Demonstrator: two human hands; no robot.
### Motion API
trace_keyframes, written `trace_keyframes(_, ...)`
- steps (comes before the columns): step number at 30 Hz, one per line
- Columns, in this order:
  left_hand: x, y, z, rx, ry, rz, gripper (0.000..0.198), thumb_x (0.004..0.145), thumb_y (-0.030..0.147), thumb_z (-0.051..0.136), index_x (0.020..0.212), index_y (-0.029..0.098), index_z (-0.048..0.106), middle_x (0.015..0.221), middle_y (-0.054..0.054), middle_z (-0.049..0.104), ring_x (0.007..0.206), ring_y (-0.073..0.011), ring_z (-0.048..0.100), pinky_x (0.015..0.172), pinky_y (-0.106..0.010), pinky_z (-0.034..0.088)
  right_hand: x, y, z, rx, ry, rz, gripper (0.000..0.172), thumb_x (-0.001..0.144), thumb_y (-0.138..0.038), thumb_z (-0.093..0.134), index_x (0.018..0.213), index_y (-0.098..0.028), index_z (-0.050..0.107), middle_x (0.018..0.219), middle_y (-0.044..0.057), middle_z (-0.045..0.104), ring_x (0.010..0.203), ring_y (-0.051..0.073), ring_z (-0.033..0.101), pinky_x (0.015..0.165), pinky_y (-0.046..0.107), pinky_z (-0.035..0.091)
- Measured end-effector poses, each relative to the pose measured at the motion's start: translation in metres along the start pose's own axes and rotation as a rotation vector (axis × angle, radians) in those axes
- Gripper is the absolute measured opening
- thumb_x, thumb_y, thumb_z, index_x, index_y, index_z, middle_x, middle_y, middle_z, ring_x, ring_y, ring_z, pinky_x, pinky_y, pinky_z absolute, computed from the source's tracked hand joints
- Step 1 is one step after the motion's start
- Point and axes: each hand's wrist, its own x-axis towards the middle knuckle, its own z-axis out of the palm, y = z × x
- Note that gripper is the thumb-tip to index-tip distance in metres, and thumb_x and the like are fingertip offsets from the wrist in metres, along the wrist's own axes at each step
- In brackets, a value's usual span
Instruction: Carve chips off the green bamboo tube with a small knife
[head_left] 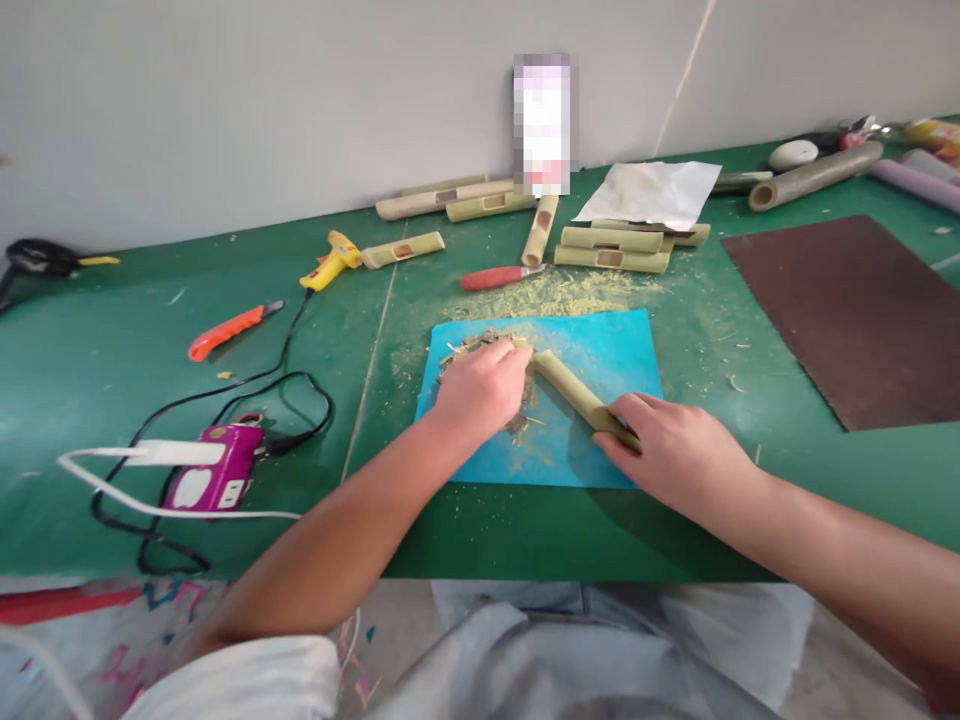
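Note:
A pale green bamboo tube [574, 388] lies slantwise over a blue sheet [630, 350]. Around its near end are the fingers of my right hand [667, 440], gripping it. Beside the far end, my left hand [487, 385] is closed with its fingers curled in; whatever it may hold is hidden. Bamboo chips and shavings [480, 345] are heaped on the sheet behind and under my left hand. Just beyond the sheet lies a red-handled knife [499, 278], amid fine shavings [577, 292].
Cut bamboo tubes [611, 260] lie at the back, below white paper [649, 195]. On the left are a yellow glue gun [330, 262], an orange cutter [234, 331] and a purple power strip [221, 468] with cables. At right is a dark brown board [855, 320].

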Motion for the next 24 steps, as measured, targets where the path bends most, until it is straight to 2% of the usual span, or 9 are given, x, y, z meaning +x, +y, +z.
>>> trace_keyframes(3, 0.001, 0.001, -0.008, -0.200, 0.115, -0.124, 0.023, 0.100, 0.018, 0.051, 0.104, 0.014, 0.073, 0.088, -0.007, 0.075, 0.078, -0.0153, 0.069, 0.069, -0.025, 0.052, 0.000, 0.000, 0.001, -0.001, 0.021, -0.003, 0.026, 0.092, -0.038, 0.050, 0.090, -0.017, 0.064, 0.080, 0.006, 0.070, 0.059, 0.018, 0.058, 0.052, 0.031, 0.023)
trace_keyframes(5, 0.002, 0.004, -0.013, -0.400, 0.124, -0.251, 0.021, 0.098, 0.018, 0.054, 0.104, 0.015, 0.074, 0.089, -0.006, 0.076, 0.080, -0.0145, 0.070, 0.074, -0.025, 0.054, 0.001, 0.001, 0.003, 0.004, 0.039, -0.004, 0.026, 0.092, -0.039, 0.050, 0.091, -0.017, 0.065, 0.080, 0.006, 0.070, 0.059, 0.018, 0.058, 0.052, 0.031, 0.023)
trace_keyframes(7, 0.003, 0.007, -0.017, -0.603, 0.079, -0.408, 0.021, 0.095, 0.019, 0.057, 0.103, 0.016, 0.075, 0.084, -0.004, 0.076, 0.072, -0.0122, 0.068, 0.068, -0.023, 0.054, 0.001, 0.003, 0.004, 0.014, 0.056, -0.005, 0.027, 0.092, -0.039, 0.050, 0.092, -0.018, 0.066, 0.080, 0.005, 0.071, 0.059, 0.018, 0.058, 0.052, 0.031, 0.024)
trace_keyframes(10, 0.006, 0.011, -0.018, -0.852, 0.005, -0.605, 0.021, 0.093, 0.022, 0.057, 0.101, 0.016, 0.076, 0.077, -0.003, 0.074, 0.052, -0.0073, 0.057, 0.050, -0.019, 0.048, 0.002, 0.005, 0.005, 0.027, 0.075, -0.012, 0.028, 0.092, -0.040, 0.050, 0.093, -0.018, 0.067, 0.079, 0.005, 0.071, 0.058, 0.018, 0.058, 0.052, 0.031, 0.025)
trace_keyframes(14, 0.008, 0.012, -0.017, -1.083, -0.054, -0.727, 0.019, 0.091, 0.023, 0.059, 0.097, 0.014, 0.075, 0.073, -0.003, 0.072, 0.044, -0.0049, 0.050, 0.042, -0.017, 0.041, 0.001, 0.005, 0.007, 0.033, 0.083, -0.018, 0.028, 0.092, -0.040, 0.051, 0.095, -0.018, 0.068, 0.079, 0.004, 0.071, 0.057, 0.017, 0.057, 0.051, 0.031, 0.025)
trace_keyframes(17, 0.008, 0.012, -0.016, -1.143, -0.083, -0.732, 0.018, 0.090, 0.022, 0.060, 0.096, 0.014, 0.075, 0.075, -0.004, 0.072, 0.045, -0.0049, 0.051, 0.042, -0.017, 0.041, 0.002, 0.005, 0.007, 0.043, 0.086, -0.021, 0.027, 0.091, -0.039, 0.052, 0.095, -0.018, 0.068, 0.079, 0.004, 0.072, 0.058, 0.017, 0.057, 0.052, 0.031, 0.025)
trace_keyframes(19, 0.006, 0.013, -0.015, -1.085, -0.056, -0.692, 0.017, 0.090, 0.022, 0.062, 0.098, 0.015, 0.075, 0.075, -0.004, 0.073, 0.046, -0.0056, 0.052, 0.044, -0.018, 0.043, 0.002, 0.005, 0.007, 0.044, 0.090, -0.019, 0.026, 0.091, -0.039, 0.052, 0.094, -0.018, 0.068, 0.080, 0.004, 0.072, 0.058, 0.017, 0.058, 0.052, 0.031, 0.025)
trace_keyframes(21, 0.004, 0.013, -0.013, -0.941, 0.010, -0.593, 0.016, 0.089, 0.020, 0.064, 0.100, 0.016, 0.075, 0.078, -0.003, 0.073, 0.052, -0.0070, 0.056, 0.050, -0.019, 0.047, 0.002, 0.005, 0.006, 0.042, 0.086, -0.014, 0.027, 0.091, -0.040, 0.052, 0.094, -0.018, 0.068, 0.080, 0.004, 0.072, 0.058, 0.017, 0.058, 0.052, 0.031, 0.025)
trace_keyframes(24, 0.001, 0.013, -0.010, -0.684, 0.078, -0.354, 0.014, 0.090, 0.016, 0.066, 0.101, 0.017, 0.074, 0.085, -0.003, 0.074, 0.065, -0.0095, 0.063, 0.063, -0.022, 0.053, 0.002, 0.005, 0.005, 0.045, 0.077, -0.012, 0.026, 0.092, -0.039, 0.052, 0.093, -0.018, 0.068, 0.081, 0.004, 0.072, 0.059, 0.017, 0.059, 0.052, 0.031, 0.025)
